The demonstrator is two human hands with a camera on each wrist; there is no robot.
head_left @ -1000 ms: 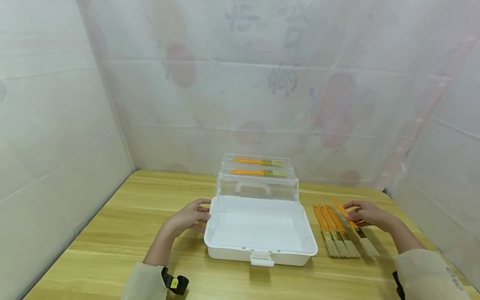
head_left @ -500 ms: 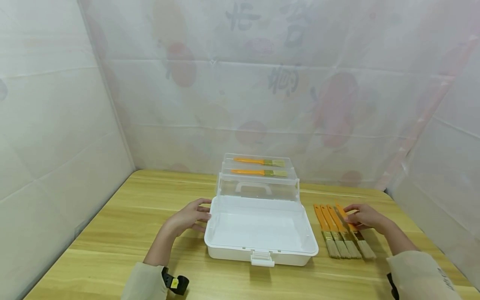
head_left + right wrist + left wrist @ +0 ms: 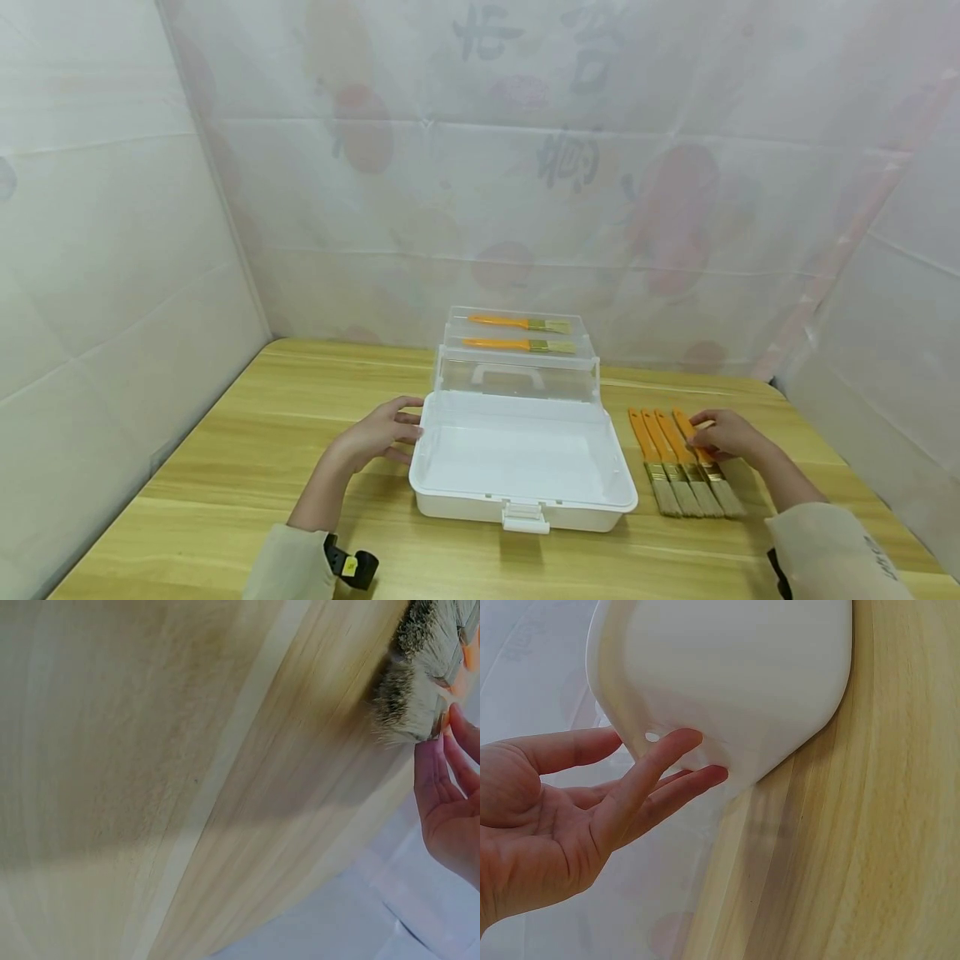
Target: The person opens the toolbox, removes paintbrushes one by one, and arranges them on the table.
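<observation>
An open white plastic box [image 3: 517, 504] stands mid-table, its clear lid [image 3: 517, 377] upright behind it. My left hand [image 3: 378, 435] lies against the box's left wall with straight fingers; the left wrist view shows the fingertips [image 3: 686, 757] touching the white box [image 3: 735, 667]. Several orange-handled brushes [image 3: 671, 471] lie in a row to the right of the box. My right hand [image 3: 723, 435] rests on the handle of the rightmost brush [image 3: 722, 487]. In the right wrist view, straight fingers [image 3: 450, 802] sit beside the bristles [image 3: 409, 705].
Two more orange brushes [image 3: 517, 322] [image 3: 517, 344] lie in the clear trays on top of the raised lid. The box's front latch [image 3: 524, 517] hangs loose. The wooden table [image 3: 225, 467] is walled in by white sheeting on three sides.
My right hand has slid the rightmost brush leftward, so it now lies parallel and tight against the other three. The left hand and the box have not moved.
</observation>
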